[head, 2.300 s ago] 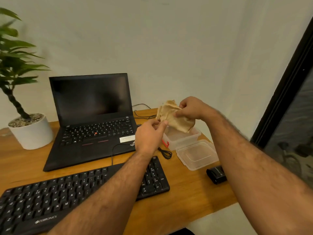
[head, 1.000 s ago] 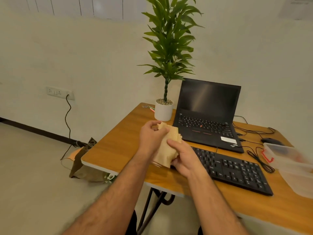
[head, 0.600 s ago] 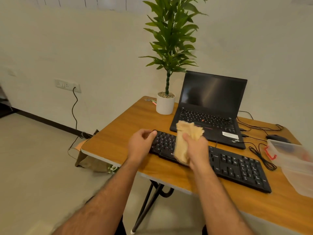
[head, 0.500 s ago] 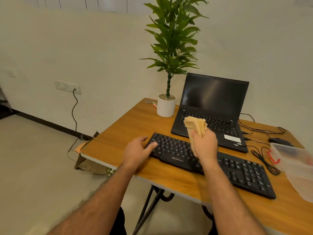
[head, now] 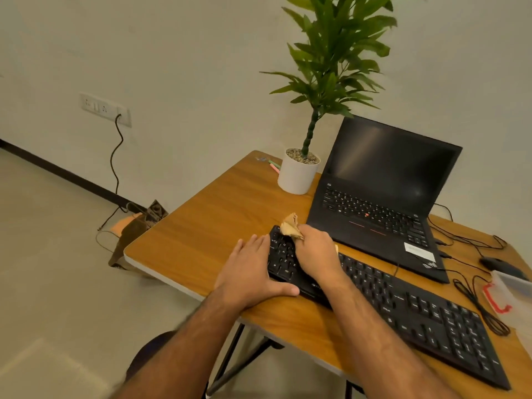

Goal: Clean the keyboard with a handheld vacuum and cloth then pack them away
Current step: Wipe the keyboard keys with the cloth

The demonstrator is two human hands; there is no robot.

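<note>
Bunched inside the curled fingers (head: 299,240) of the right hand (head: 315,254), a tan cloth (head: 290,225) is gripped and pressed onto the left end of the black keyboard (head: 403,309), its loose end sticking up beyond the knuckles. Half a second ago the cloth was held raised above the keys, nearer the laptop; it has since been brought down to the keyboard's far-left corner. The left hand (head: 250,275) is laid flat and relaxed against the keyboard's left edge, fingers straight on the table (head: 207,226) and thumb stretched along the front rim of the keyboard, where earlier only the fingertips were reaching toward that corner.

The keyboard is set diagonally across the wooden table. Just behind it an open black laptop (head: 383,197) is stood, and a potted plant (head: 299,174) in a white pot is placed at the laptop's left. At the right edge, a clear plastic container (head: 515,286) with a red clip, a black mouse (head: 501,264) and a coiled cable (head: 478,306) are seen. On the wall a socket (head: 105,109) with a plugged cord is visible.
</note>
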